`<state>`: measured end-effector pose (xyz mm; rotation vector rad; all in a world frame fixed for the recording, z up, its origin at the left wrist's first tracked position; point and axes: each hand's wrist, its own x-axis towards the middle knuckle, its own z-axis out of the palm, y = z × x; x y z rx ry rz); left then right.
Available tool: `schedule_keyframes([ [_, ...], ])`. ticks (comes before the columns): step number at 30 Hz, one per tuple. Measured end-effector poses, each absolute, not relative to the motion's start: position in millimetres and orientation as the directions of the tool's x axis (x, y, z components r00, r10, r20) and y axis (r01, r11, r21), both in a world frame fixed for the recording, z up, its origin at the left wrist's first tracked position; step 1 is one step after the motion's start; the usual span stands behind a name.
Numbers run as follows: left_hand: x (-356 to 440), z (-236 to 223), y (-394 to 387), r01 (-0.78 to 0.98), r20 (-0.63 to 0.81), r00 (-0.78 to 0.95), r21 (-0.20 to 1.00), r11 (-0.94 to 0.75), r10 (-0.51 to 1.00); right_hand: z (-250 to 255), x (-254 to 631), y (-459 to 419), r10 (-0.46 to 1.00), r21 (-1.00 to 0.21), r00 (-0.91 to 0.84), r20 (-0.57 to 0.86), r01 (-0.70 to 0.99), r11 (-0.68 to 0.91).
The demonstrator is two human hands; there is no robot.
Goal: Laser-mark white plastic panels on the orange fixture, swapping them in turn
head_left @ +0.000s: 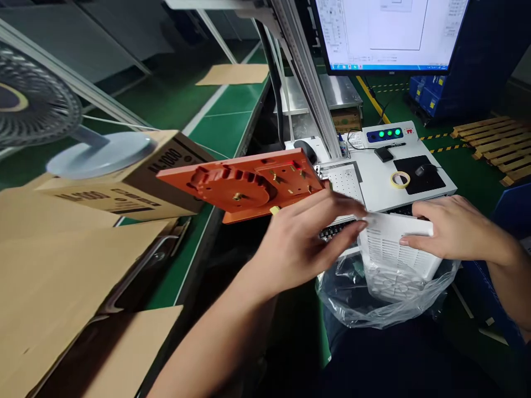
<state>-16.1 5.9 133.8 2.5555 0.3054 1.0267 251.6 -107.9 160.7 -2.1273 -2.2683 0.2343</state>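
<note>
A white plastic cover (396, 240) with rows of vent slots is tilted over my lap, its lower end inside a clear plastic bag (344, 301). My right hand (460, 226) grips the cover's right edge, thumb across its face. At the upper left corner, my left hand (309, 237) has thumb and fingertips pinched together on the cover's edge; the exact contact is small and blurred. Beyond my left hand stands an orange fixture plate (249, 190) with a round recess and brass pins.
A fan (99, 155) stands on a cardboard box (166, 166) at left, beside cardboard sheets (62, 265). On the white machine table (373, 171) are a tape roll (400, 179), a mouse (425, 169) and a control panel (390, 134). A monitor (390, 33) hangs above.
</note>
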Motion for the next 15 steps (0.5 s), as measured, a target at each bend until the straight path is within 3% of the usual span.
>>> schedule_keyframes([
  [5, 30, 115, 12, 0.060, 0.442, 0.877, 0.287, -0.956, 0.187, 157, 243, -110, 0.997, -0.198, -0.081, 0.004, 0.977, 0.080],
  [8, 32, 101, 16, 0.163, 0.404, 0.878, 0.253, -0.954, 0.257, 151, 268, -123, 0.988, -0.450, -0.137, 0.068, 0.880, 0.153],
  [12, 15, 93, 22, 0.304, 0.357, 0.853, 0.252, -0.919, 0.380, 107, 323, -165, 0.990, -0.853, -0.045, 0.135, 0.503, 0.139],
  [14, 5, 88, 24, 0.355, 0.350, 0.832, 0.261, -0.898, 0.430, 63, 343, -190, 0.994, -0.935, 0.020, 0.107, 0.342, 0.094],
  [15, 0, 86, 25, 0.366, 0.356, 0.820, 0.274, -0.889, 0.447, 36, 349, -201, 0.999, -0.959, 0.032, 0.023, 0.284, 0.013],
])
